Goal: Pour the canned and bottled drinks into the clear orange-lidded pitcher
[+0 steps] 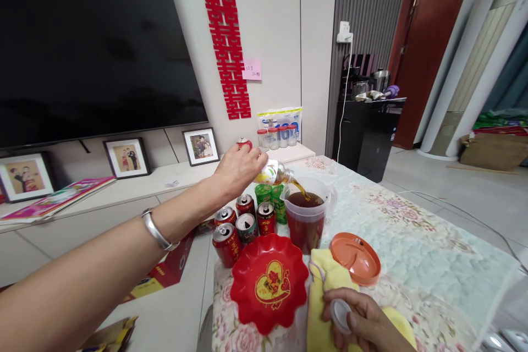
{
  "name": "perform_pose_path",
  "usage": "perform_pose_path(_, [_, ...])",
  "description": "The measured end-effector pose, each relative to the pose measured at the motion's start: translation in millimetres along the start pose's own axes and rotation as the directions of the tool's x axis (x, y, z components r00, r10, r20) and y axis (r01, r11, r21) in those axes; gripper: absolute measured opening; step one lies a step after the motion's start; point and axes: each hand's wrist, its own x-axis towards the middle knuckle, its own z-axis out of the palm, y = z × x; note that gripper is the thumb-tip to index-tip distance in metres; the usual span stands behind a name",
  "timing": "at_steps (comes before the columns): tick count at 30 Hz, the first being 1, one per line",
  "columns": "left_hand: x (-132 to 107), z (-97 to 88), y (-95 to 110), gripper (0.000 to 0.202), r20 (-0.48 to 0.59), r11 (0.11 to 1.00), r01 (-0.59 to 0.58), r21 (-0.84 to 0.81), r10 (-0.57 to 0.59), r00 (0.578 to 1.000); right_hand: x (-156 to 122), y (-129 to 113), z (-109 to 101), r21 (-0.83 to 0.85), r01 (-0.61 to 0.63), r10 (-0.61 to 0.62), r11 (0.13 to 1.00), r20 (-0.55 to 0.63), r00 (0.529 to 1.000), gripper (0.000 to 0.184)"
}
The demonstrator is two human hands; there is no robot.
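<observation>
My left hand [239, 169] is closed round a clear plastic bottle [275, 172] tipped sideways over a plastic jug [306, 221]. A stream of brown drink runs from the bottle's mouth into the jug, which is mostly full of dark liquid. My right hand [363, 323] rests at the table's near edge on a yellow cloth [324, 280], its fingers closed round a small white bottle cap [341, 313].
Several red cans [243, 225] and a green carton [272, 198] stand left of the jug. A red scalloped dish [269, 281] and an orange lid [355, 257] lie in front on the floral tablecloth [412, 242]. A TV and framed photos line the wall at left.
</observation>
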Motion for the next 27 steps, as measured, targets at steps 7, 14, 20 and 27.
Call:
perform_pose_path(7, [5.3, -9.4, 0.2, 0.038, -0.093, 0.996, -0.052, 0.069, 0.058, 0.994, -1.1, 0.9, -1.2, 0.006, -0.002, 0.002, 1.0, -0.015, 1.0, 0.055])
perform_pose_path(14, [9.9, -20.9, 6.7, 0.044, -0.108, 0.99, -0.097, 0.106, 0.108, 0.988, -1.0, -3.4, 1.5, -0.009, -0.015, 0.015, 1.0, -0.026, 1.0, 0.058])
perform_pose_path(20, [14.6, -19.4, 11.0, 0.047, -0.169, 0.98, -0.163, 0.118, 0.181, 0.969, -0.6, -0.9, 0.6, -0.005, 0.005, -0.006, 1.0, -0.012, 1.0, 0.055])
perform_pose_path(27, [18.0, -22.7, 13.7, 0.052, -0.202, 0.971, -0.19, 0.146, 0.217, 0.955, -2.0, -4.7, 1.8, -0.002, -0.008, 0.008, 1.0, -0.002, 1.0, 0.054])
